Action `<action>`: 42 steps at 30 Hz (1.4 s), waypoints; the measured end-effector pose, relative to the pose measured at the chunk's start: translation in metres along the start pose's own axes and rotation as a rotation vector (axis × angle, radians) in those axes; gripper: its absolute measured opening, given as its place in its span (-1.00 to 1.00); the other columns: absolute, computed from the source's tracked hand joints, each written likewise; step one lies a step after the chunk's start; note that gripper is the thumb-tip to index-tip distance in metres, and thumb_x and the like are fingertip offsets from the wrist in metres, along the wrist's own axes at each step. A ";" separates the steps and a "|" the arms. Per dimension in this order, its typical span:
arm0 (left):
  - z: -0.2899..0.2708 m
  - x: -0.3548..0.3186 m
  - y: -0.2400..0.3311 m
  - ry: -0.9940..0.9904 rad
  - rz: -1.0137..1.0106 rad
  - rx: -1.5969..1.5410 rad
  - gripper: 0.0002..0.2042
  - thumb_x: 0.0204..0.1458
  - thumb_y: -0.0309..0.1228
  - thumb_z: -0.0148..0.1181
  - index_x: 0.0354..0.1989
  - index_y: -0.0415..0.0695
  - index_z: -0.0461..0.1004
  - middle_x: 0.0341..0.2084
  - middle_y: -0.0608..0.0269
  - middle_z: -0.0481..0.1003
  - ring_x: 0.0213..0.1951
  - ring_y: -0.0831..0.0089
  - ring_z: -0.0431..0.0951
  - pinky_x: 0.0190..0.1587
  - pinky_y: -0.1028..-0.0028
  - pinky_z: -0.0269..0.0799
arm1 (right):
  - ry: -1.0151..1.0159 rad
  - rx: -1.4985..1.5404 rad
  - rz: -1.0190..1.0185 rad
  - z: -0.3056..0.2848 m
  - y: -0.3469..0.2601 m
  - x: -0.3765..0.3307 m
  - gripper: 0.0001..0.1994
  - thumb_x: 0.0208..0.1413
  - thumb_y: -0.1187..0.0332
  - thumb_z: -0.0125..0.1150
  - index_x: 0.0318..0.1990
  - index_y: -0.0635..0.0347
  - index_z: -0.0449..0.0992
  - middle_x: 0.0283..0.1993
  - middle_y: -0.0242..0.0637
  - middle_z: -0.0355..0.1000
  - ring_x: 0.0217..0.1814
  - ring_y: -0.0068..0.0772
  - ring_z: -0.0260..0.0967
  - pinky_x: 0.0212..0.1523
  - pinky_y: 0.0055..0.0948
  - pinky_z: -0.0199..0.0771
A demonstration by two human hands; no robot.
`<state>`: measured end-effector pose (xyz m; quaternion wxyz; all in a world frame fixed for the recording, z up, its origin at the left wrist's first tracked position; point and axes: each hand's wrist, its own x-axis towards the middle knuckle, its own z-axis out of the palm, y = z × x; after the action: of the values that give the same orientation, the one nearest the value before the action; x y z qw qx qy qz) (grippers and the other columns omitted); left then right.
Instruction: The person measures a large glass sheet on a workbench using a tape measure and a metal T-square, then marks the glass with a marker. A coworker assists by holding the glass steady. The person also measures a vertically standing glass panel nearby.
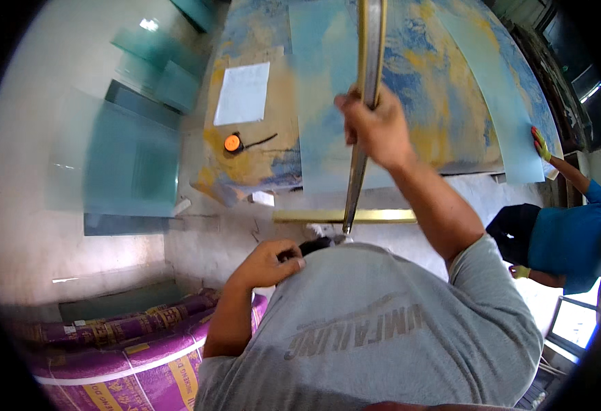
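My right hand (382,133) is closed round a long metal straightedge (371,51) with yellowish edges. It points away from me over the table, its near end by my waist. Beneath it lies a long strip of pale frosted glass (324,89) on a worn, blue-and-yellow stained table (423,89). My left hand (269,264) is low at my waist, its fingers curled against the edge of my grey shirt (376,329). Whatever is in those fingers is hidden.
A white paper sheet (242,94) and an orange-and-black tape measure (234,143) lie at the table's left. Glass panes (132,161) lean along the left wall. Purple wrapped rolls (129,349) are lower left. A blue-shirted co-worker (564,236) touches another glass strip (512,130).
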<state>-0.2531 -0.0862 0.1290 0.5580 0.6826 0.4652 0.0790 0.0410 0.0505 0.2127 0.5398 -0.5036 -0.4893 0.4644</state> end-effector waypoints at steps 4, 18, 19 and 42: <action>0.058 0.033 -0.177 0.170 -0.301 -0.080 -0.62 0.17 -0.13 0.28 -0.17 -0.29 0.59 -0.33 0.04 0.62 -0.28 0.26 0.59 -0.14 0.30 0.50 | 0.111 -0.087 -0.025 0.004 0.006 0.051 -0.77 0.21 0.27 0.29 -0.34 0.23 0.44 -0.62 -0.34 0.37 -0.65 -0.49 0.36 -0.58 -0.38 0.46; 0.121 0.201 -0.235 -0.261 -0.168 -0.867 -0.31 0.08 -0.27 0.49 0.35 -0.26 0.35 0.10 0.16 0.53 0.17 0.42 0.48 0.24 0.40 0.39 | 0.106 -0.095 0.112 0.035 0.067 0.155 -0.73 0.19 0.22 0.29 -0.47 0.16 0.45 -0.61 -0.30 0.38 -0.64 -0.39 0.37 -0.54 -0.30 0.45; 0.115 0.200 -0.219 -0.242 -0.208 -0.891 -0.30 0.07 -0.31 0.50 0.35 -0.26 0.33 0.09 0.17 0.53 0.17 0.44 0.48 0.24 0.41 0.39 | 0.117 -0.074 0.138 0.037 0.071 0.164 -0.70 0.20 0.22 0.24 -0.52 0.14 0.41 -0.65 -0.31 0.33 -0.70 -0.37 0.31 -0.62 -0.31 0.37; 0.178 0.215 -0.139 0.256 -0.383 -1.156 -0.68 0.13 -0.33 0.41 -0.13 -0.34 0.51 -0.32 0.17 0.57 -0.30 0.43 0.61 -0.25 0.44 0.60 | 0.012 0.090 0.283 0.011 0.129 0.228 -0.77 0.17 0.32 0.21 -0.49 0.16 0.38 -0.66 -0.30 0.28 -0.70 -0.32 0.28 -0.65 -0.21 0.37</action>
<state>-0.0982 -0.0603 -0.1404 0.7813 0.1596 0.5248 0.2977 0.0498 0.2865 0.0980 0.4939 -0.5455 -0.3887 0.5545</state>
